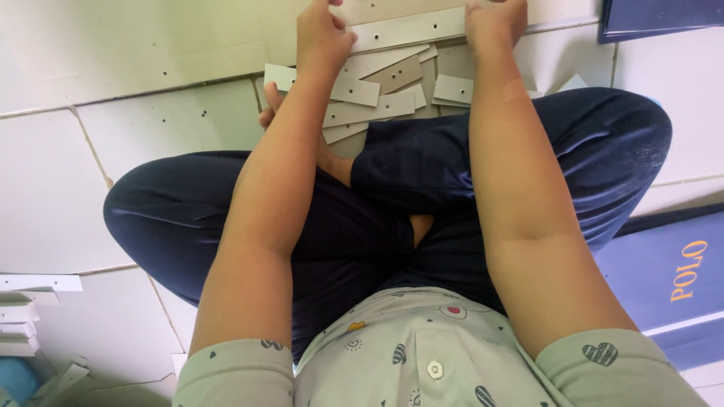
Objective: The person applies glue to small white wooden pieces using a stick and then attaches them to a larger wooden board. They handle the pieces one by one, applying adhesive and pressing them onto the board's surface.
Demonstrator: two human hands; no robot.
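I sit cross-legged on a tiled floor. My left hand [323,34] and my right hand [494,22] both grip a long grey cardboard strip [411,29] with small punched holes, one hand at each end, near the top edge of the view. Just below it a loose pile of shorter grey cardboard strips [377,94] lies on the floor in front of my crossed legs. A large pale cardboard sheet [151,41] lies under and behind the strip. My fingertips are partly cut off by the frame's top edge.
Dark blue flat boxes lie at the right [664,271] and top right [660,16]. A stack of white cardboard pieces [30,313] sits at the left edge. My dark trousers [392,218] fill the middle. White floor tiles [45,196] surround me.
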